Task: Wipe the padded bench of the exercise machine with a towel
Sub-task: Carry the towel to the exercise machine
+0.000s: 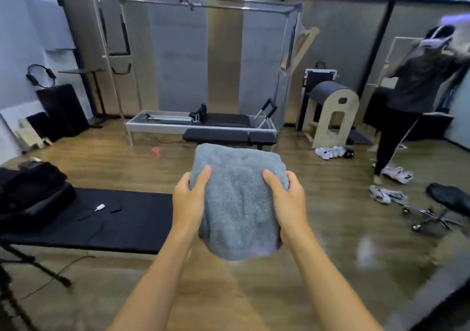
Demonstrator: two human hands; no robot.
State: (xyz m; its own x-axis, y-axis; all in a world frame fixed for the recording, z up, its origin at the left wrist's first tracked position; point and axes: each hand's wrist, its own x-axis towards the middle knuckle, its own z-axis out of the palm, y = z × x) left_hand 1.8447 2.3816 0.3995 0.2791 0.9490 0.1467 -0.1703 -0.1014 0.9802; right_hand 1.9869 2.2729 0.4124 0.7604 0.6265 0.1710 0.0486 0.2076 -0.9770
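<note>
Above the wooden floor point(318, 267), left hand point(189, 198) and right hand point(287, 201) grip a folded towel point(237, 203) — one each side; padded bench point(216, 135) well beyond.

Both arms reach out in front, and the left hand point(189, 198) and right hand point(287, 201) each hold one side of the towel point(236, 203), thumbs on top.

Black bench point(132, 218) at nine o'clock carries a bag point(30, 190) at its left end, then a white plug point(100, 207) and cable point(94, 229). The floor point(330, 241) bears the exercise machine point(203, 124) at twelve and shoes point(330, 151) at two.
</note>
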